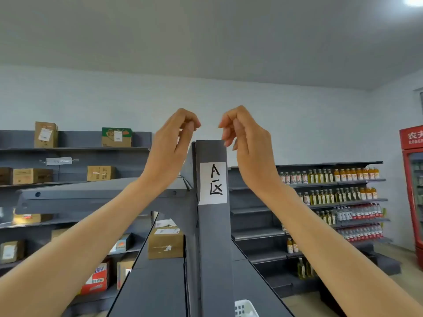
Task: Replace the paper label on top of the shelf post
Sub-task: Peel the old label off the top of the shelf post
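A white paper label (213,183) with black handwriting sticks flat on the front face of the grey shelf post (214,236), a little below its top. My left hand (172,146) is raised just left of the post top, fingers curled and pinched together. On the other side of the post top is my right hand (246,143), fingertips pinched close by the post's upper right corner. The two hands are apart, with a gap between them above the post. Nothing shows clearly between the fingers of either hand.
Grey shelving runs away on both sides of the post, with cardboard boxes (166,243) on the left and rows of bottles (332,176) on the right. A red drinks fridge (412,179) stands at the far right. A white basket (246,308) sits low by the post.
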{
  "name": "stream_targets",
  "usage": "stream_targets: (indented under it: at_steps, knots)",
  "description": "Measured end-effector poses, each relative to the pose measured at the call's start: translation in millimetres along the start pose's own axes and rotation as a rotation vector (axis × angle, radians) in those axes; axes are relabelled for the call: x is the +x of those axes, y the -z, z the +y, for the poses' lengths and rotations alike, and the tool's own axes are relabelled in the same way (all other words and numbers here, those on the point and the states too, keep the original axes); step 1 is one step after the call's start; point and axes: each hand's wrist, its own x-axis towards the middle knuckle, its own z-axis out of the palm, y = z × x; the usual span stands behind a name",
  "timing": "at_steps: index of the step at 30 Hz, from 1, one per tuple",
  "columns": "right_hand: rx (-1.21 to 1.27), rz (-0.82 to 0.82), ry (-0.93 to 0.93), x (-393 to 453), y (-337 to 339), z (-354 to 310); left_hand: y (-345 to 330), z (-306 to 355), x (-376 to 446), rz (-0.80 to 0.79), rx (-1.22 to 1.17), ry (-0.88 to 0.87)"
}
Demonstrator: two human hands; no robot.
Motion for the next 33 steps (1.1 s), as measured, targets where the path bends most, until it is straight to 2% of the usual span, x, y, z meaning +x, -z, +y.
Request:
stream_targets:
  at_steps: [4, 12, 19, 33]
  knots:
    - [-0.031, -0.075, -0.021, -15, -5, 10, -7, -14, -9, -0.010, -0.069, 0.069]
    - [-0.014, -0.106, -0.121, -41, -21, 15, -5, -21, -14, -0.024, -0.189, 0.033]
    - [-0.184, -0.105, -0.083, -48, -27, 8, -4, -24, -14, -0.047, -0.268, 0.082]
    - [-0.444, -0.065, -0.085, -48, -13, 8, -5, -31, -14, -0.124, -0.293, 0.028]
